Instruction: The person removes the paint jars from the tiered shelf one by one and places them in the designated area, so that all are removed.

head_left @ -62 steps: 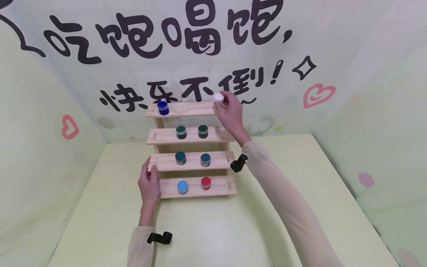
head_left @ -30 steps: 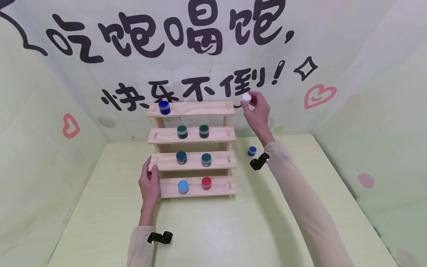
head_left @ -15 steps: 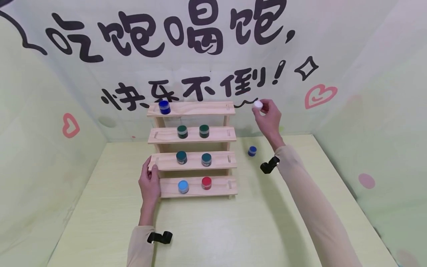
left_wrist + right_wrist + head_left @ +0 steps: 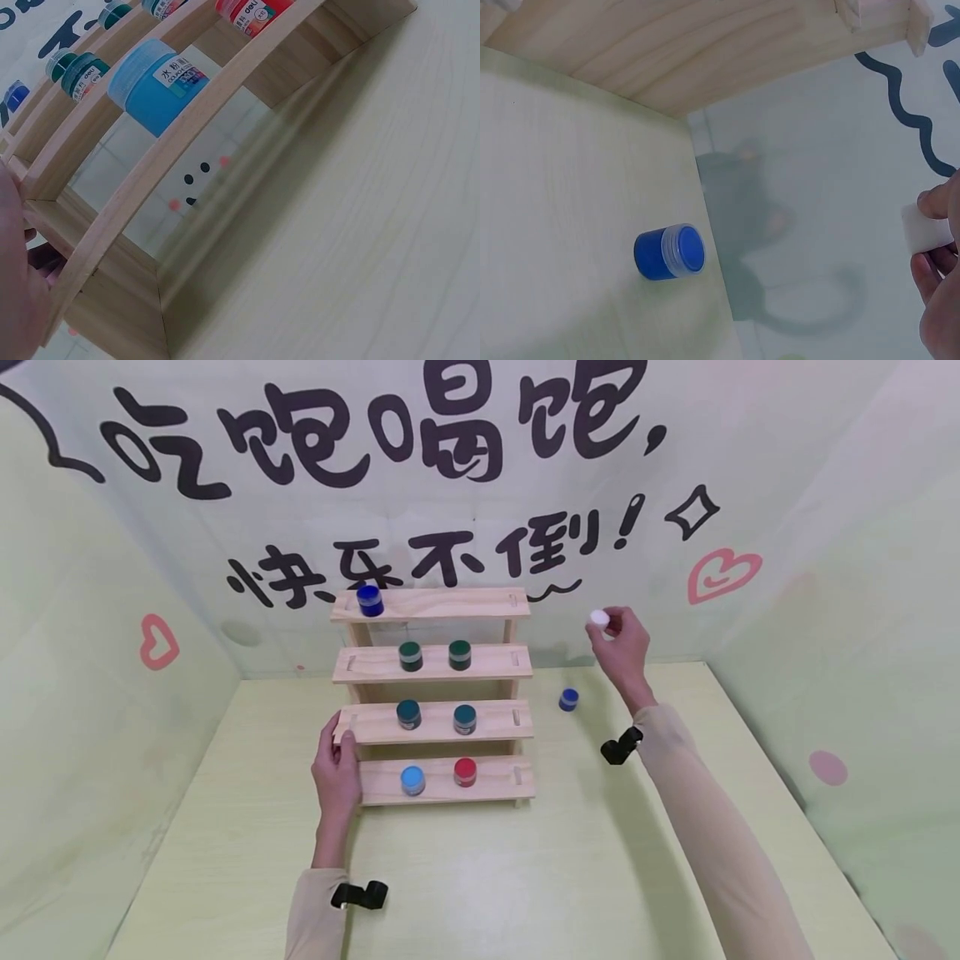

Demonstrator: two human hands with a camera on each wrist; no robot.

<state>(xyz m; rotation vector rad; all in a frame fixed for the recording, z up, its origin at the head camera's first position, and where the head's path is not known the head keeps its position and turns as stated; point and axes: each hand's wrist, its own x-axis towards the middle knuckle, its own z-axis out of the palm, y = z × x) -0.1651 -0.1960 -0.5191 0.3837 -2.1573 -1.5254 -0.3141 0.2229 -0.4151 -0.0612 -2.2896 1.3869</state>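
A four-tier wooden rack [image 4: 442, 722] holds small paint jars, with my left hand [image 4: 337, 774] gripping its left side at the two lower shelves. To the right of the rack my right hand [image 4: 624, 650] pinches a white jar [image 4: 598, 619] in the air, also visible in the right wrist view as a white jar [image 4: 925, 228] between finger and thumb. On the table below it stands a blue jar [image 4: 568, 700]. In the left wrist view a light blue jar [image 4: 156, 84] sits on the lowest shelf; the left hand [image 4: 22, 277] shows at the edge.
A dark blue jar [image 4: 370, 601] stands on the top shelf's left part. Two green jars are on the second shelf, two teal jars on the third, and a red jar [image 4: 465, 772] on the lowest. Behind the table [image 4: 465, 877] rises a printed wall sheet [image 4: 450, 510].
My right hand has moved from the top shelf's right end out to the right and lower, still pinching the white jar. The blue jar on the table has come into view. The left hand stays in place.
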